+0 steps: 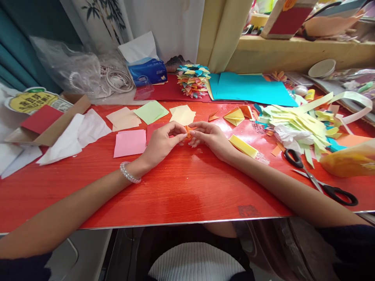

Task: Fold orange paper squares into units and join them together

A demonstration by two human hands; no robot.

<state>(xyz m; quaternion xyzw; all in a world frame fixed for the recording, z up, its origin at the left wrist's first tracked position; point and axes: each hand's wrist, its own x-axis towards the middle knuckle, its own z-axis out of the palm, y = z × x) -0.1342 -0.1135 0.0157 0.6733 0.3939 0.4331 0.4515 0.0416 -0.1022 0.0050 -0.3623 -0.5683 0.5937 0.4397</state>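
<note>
A small folded orange paper [188,131] is pinched between the fingertips of my left hand [164,141] and my right hand [209,137], just above the red table [175,195]. Both hands are closed on it, and they cover part of it. Pink square sheets [129,143] lie left of my left hand, with peach [123,118], green [151,112] and cream [183,115] sheets behind. Beyond my right hand are a folded yellow-and-orange piece [234,116] and a yellow strip [243,146].
Black-handled scissors [315,179] lie partly open at the right, beside a heap of pale green paper strips [299,125]. Behind stand a colourful paper stack [193,81] and a blue tissue pack [148,71]. A cardboard box [76,107] sits at the left.
</note>
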